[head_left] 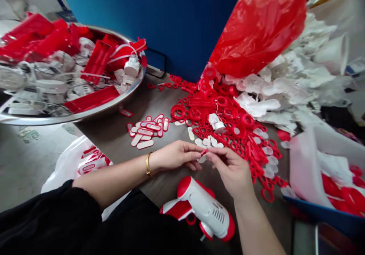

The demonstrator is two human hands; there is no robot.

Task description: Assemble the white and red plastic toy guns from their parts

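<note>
My left hand (pixel 182 155) and my right hand (pixel 230 168) meet over the middle of the table. Between their fingertips is a small red plastic piece (pixel 203 152), pinched from both sides; its exact shape is partly hidden. Just beyond the fingers lie several flat white oval pieces (pixel 216 142). To the left is a pile of red-rimmed white oval plates (pixel 148 127). Small red rings and other red parts (pixel 196 114) spread behind and right of my hands. Nearer my body, below my hands, a red and white handheld device (pixel 209 211) lies on its side.
A large metal basin (pixel 114 105) of red and white parts stands at left. A red plastic bag (pixel 262 30) and heaped white pieces (pixel 285 91) fill the back right. A white bin (pixel 303 167) is at right; a white bag (pixel 64 169) hangs below the table's left edge.
</note>
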